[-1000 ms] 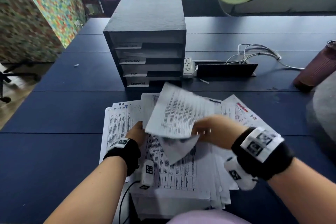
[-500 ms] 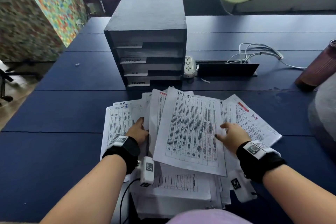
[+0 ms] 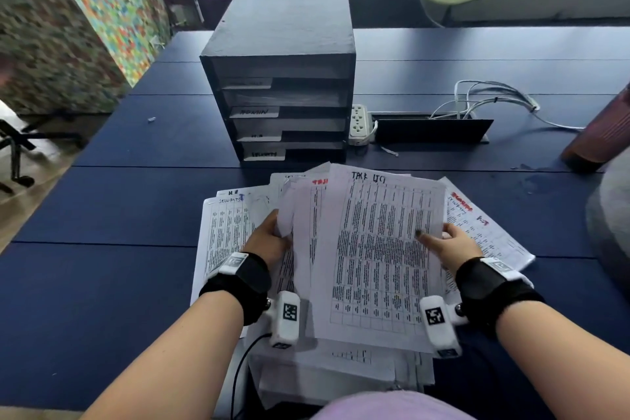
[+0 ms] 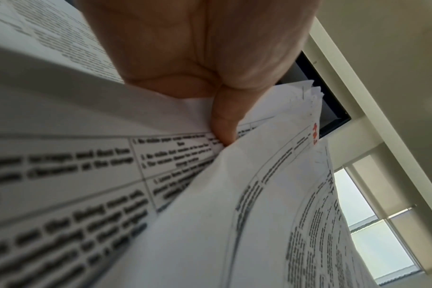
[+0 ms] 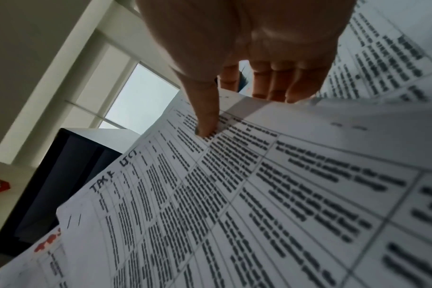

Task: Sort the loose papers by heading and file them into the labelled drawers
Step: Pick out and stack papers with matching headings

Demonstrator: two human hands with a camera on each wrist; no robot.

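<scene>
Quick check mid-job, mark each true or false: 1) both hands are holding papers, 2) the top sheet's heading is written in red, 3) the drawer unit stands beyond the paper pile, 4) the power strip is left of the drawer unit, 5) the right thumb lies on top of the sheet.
1) True. The left hand and the right hand both grip papers.
2) False. The top sheet has a black handwritten heading; the red heading is on the sheet behind it.
3) True. The drawer unit stands farther along the table than the pile.
4) False. The power strip sits at its right side.
5) True. The right thumb presses on the sheet's printed face.
</scene>
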